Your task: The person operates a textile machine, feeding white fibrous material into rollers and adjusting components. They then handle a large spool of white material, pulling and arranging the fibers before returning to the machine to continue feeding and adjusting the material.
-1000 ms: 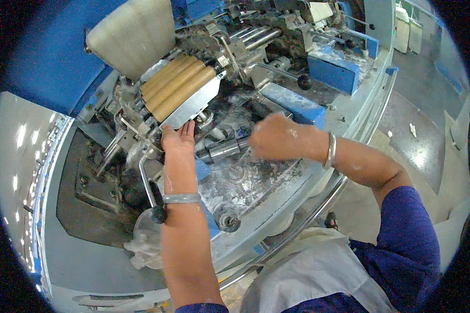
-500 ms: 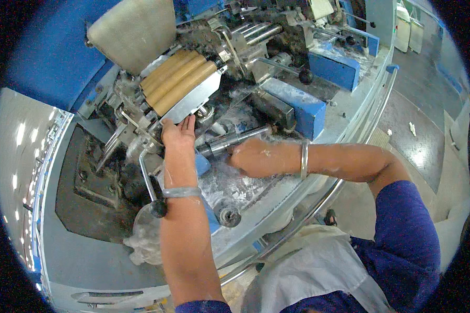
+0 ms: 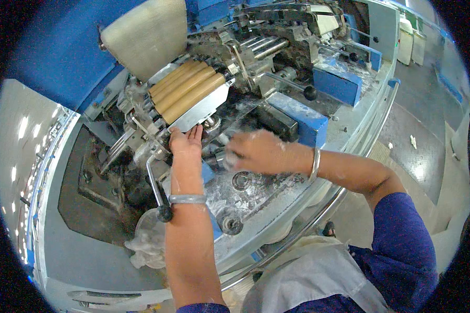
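Beyond the blurred right hand [image 3: 258,152] stood a blue block [image 3: 303,116]. The left hand [image 3: 187,144] touched a metal plate [image 3: 201,109]; I couldn't tell either grip.

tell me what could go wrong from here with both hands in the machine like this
The left hand is at the lower edge of the silver plate, close to the tan rollers; if these turned, fingers might get pinched.

The black lever knob sits right beside the left forearm, so a sideways move could knock it.

The metal bangle on the arm of the right hand might snag on machine parts.
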{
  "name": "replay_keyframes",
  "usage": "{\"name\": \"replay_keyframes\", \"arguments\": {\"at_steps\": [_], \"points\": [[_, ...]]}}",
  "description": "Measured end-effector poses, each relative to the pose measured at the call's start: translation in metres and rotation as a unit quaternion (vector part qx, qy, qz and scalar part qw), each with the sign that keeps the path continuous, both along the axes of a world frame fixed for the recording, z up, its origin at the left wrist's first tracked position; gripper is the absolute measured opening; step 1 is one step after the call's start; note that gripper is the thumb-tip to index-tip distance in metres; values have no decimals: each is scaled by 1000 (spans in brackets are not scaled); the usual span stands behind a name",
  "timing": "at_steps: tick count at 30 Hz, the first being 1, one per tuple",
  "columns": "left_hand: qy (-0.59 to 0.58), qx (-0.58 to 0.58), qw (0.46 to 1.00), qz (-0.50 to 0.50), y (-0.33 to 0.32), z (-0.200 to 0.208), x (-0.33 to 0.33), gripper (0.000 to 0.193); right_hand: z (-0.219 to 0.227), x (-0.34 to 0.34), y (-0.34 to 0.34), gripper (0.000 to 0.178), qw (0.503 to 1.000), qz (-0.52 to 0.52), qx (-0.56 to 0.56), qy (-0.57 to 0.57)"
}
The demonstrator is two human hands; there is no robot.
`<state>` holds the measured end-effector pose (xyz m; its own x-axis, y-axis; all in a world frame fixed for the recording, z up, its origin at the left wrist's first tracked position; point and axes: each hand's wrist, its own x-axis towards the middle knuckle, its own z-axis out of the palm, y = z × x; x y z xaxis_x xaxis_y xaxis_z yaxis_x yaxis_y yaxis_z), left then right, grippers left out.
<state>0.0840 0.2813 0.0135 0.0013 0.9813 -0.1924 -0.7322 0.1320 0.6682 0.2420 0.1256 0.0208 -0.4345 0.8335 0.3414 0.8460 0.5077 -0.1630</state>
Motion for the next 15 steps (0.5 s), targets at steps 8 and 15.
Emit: {"name": "replay_keyframes", "arguments": {"at_steps": [8,15], "points": [[46,111,991,-56,14,-27,-12,48,15,27,24,36,987,-61,18,151],[-16,33,999,-25,12,-16,-5,49,13,-9,-24,36,992,115,-50,28]]}}
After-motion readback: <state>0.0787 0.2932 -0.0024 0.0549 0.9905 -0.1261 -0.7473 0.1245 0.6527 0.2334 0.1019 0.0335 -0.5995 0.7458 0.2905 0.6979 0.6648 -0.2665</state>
